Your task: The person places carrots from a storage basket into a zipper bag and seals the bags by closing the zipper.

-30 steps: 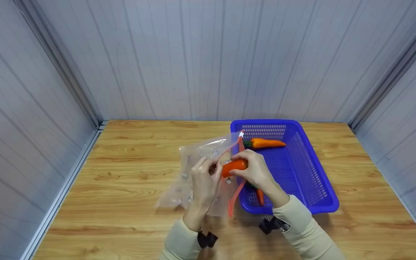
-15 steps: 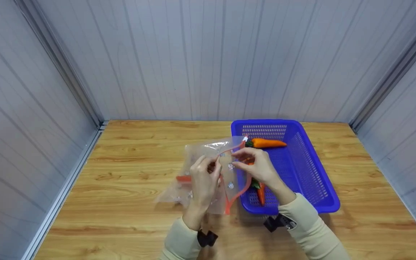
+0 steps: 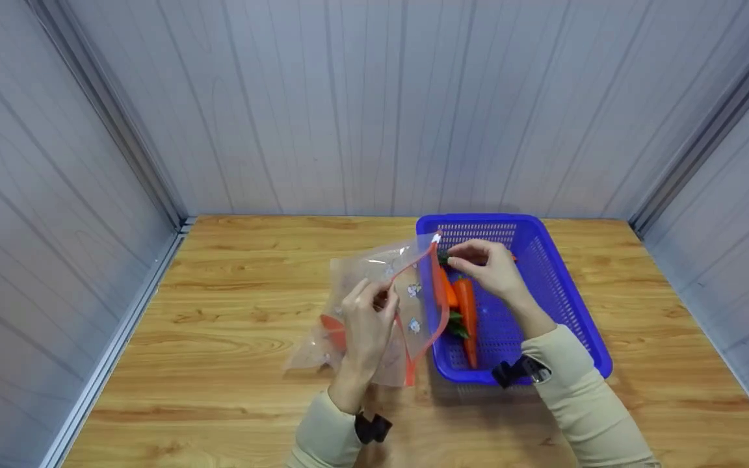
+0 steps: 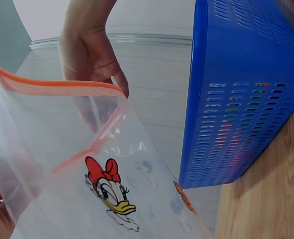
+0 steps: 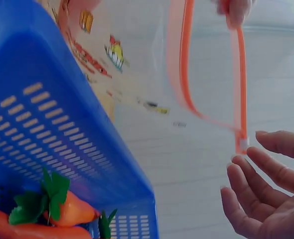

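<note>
The clear zip bag (image 3: 374, 305) with the orange zipper rim (image 3: 436, 286) stands half-lifted off the wooden table (image 3: 218, 364), just at 9 o'clock of the blue basket (image 3: 569, 312), its mouth facing the basket. One carrot (image 3: 333, 329) already lies inside it, low at the 8 o'clock corner. The left hand (image 3: 368, 325) pinches the near lip of the mouth between thumb and fingers, holding it up; the left wrist view shows the rim (image 4: 52, 82) bowed open.

The right hand (image 3: 488, 263) is over the basket's 12 o'clock end, fingers loosely spread and holding nothing yet, as the right wrist view (image 5: 266, 194) shows, with its fingertips at the green top of a carrot (image 3: 510, 259) it mostly hides. More carrots (image 3: 465, 305) lie along the basket's 9 o'clock wall, touching one another.

To do this pickup well, I judge the fingers should close round the thick end near the leaves, so the tip leads into the bag, while the left hand keeps the mouth wide and raised.

The basket's 9 o'clock wall stands between carrots and bag, and the zipper rim hangs over it, so the carrot must rise above both. The basket's middle and 3 o'clock side offer room for the hand, and table lies open at 9 o'clock of the bag. Walls close the booth at 9, 12 and 3 o'clock.
</note>
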Available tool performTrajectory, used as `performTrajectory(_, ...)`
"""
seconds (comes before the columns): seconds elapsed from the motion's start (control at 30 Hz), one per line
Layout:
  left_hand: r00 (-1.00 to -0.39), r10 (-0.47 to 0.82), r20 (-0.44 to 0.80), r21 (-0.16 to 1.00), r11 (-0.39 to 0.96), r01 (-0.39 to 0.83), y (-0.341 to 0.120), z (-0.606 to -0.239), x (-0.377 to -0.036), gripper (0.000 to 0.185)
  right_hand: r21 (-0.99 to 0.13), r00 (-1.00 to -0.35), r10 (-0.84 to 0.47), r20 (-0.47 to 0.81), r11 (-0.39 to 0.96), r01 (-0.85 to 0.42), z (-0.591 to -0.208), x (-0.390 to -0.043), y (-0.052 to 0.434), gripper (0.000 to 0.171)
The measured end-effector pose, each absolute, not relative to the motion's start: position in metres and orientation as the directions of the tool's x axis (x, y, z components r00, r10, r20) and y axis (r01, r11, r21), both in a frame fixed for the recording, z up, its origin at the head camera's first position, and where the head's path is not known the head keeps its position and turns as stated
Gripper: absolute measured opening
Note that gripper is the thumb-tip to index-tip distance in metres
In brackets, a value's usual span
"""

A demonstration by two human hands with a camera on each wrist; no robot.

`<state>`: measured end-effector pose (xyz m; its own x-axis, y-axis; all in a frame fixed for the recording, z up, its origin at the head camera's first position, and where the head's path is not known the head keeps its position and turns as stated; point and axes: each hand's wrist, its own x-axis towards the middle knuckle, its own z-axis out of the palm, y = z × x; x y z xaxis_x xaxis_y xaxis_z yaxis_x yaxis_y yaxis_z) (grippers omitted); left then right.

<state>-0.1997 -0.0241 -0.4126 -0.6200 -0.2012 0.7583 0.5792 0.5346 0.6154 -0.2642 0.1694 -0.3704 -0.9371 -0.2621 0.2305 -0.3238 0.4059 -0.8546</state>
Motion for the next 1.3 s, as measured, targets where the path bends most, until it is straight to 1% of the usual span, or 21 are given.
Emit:
performTrajectory(0.17,-0.607,-0.207,0.767,0.606,0.544,0.581,-0.024,-0.412,-0.200,0.008,-0.845,-0.966,-0.206,0.157,0.478,-0.239,-0.390,-0.291,0.183,0.028)
performTrajectory(0.37,-0.583,-0.208,0.786,0.588,0.546,0.597,-0.023,-0.412,-0.201,0.008,-0.857,-0.987,-0.158,-0.039,0.513,-0.048,-0.410,-0.313,0.200,0.038)
performTrajectory(0.5,-0.582,-0.205,0.787,0.589,0.532,0.609,-0.023,-0.413,-0.202,0.009,-0.859,-0.979,-0.125,-0.159,0.507,0.075,-0.426,-0.322,0.209,0.041)
performTrajectory(0.8,-0.594,-0.200,0.779,0.597,0.526,0.606,-0.022,-0.414,-0.201,0.008,-0.840,-0.935,-0.096,-0.340,0.477,0.257,-0.448,-0.335,0.214,0.046)
performTrajectory(0.97,-0.595,-0.198,0.779,0.598,0.523,0.608,-0.021,-0.414,-0.202,0.007,-0.809,-0.917,-0.063,-0.395,0.498,0.314,-0.458,-0.341,0.216,0.047)
performTrajectory(1.1,-0.582,-0.199,0.788,0.587,0.526,0.615,-0.020,-0.414,-0.203,0.008,-0.774,-0.905,-0.017,-0.425,0.525,0.354,-0.466,-0.341,0.218,0.045)
performTrajectory(1.23,-0.575,-0.199,0.794,0.581,0.528,0.619,-0.019,-0.414,-0.203,0.010,-0.757,-0.893,-0.012,-0.450,0.537,0.373,-0.473,-0.341,0.219,0.046)
performTrajectory(1.3,-0.579,-0.199,0.791,0.585,0.525,0.618,-0.019,-0.414,-0.203,0.009,-0.759,-0.889,-0.026,-0.458,0.532,0.376,-0.475,-0.340,0.219,0.050)
